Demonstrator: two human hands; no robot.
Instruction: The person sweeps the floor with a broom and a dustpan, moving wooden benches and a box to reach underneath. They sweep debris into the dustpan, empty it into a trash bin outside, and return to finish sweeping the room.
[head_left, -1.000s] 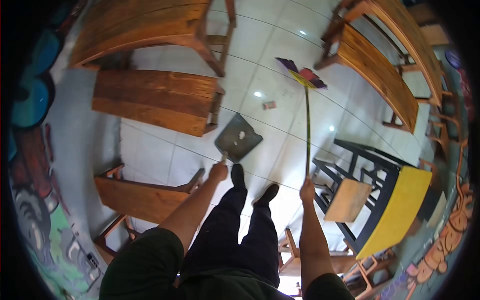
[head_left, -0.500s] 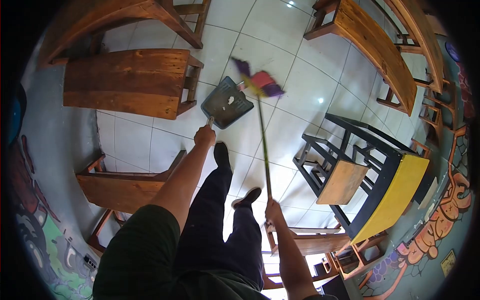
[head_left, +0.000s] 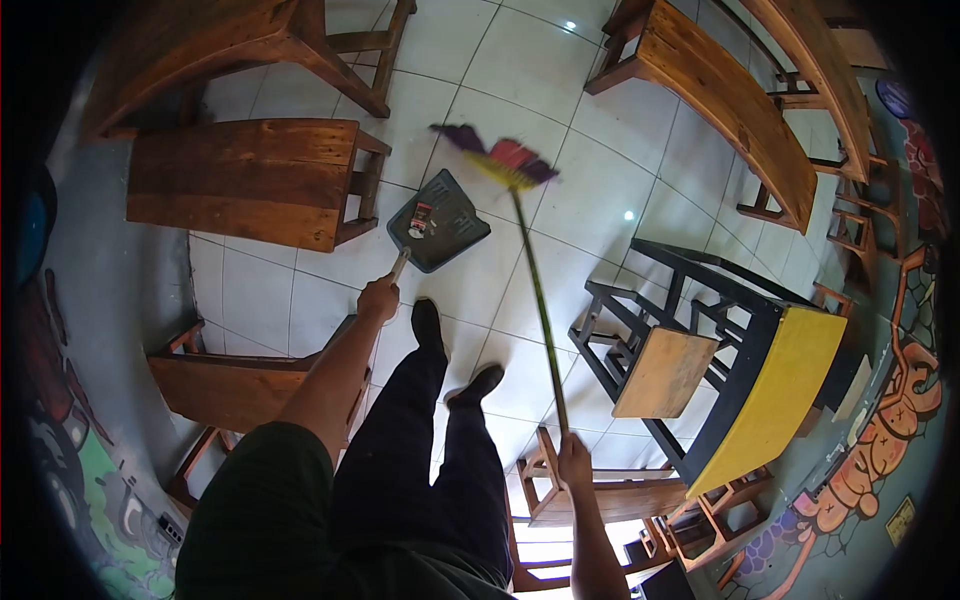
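Note:
My left hand [head_left: 379, 298] is closed round the handle of a dark grey dustpan [head_left: 455, 233], its scoop tilted ahead of my feet. In the pan lies a small red and white piece of litter [head_left: 421, 218], perhaps a wrapper. With my right hand [head_left: 574, 462] I grip the upper end of a long green broom [head_left: 540, 300]. Its purple, red and yellow head, blurred by motion, is beyond the dustpan's far edge and apart from it.
Wooden benches [head_left: 240, 185] stand to the left, and a curved wooden bench [head_left: 730, 100] at the upper right. A black chair with a wooden seat [head_left: 665, 372] and a yellow-topped black desk [head_left: 775, 395] are on my right. White floor tiles [head_left: 510, 100] lie ahead.
The broom head has moved away from the dustpan's edge. The red and white litter, before at the edge, now lies inside the pan. The dustpan is tilted differently, its handle lower left.

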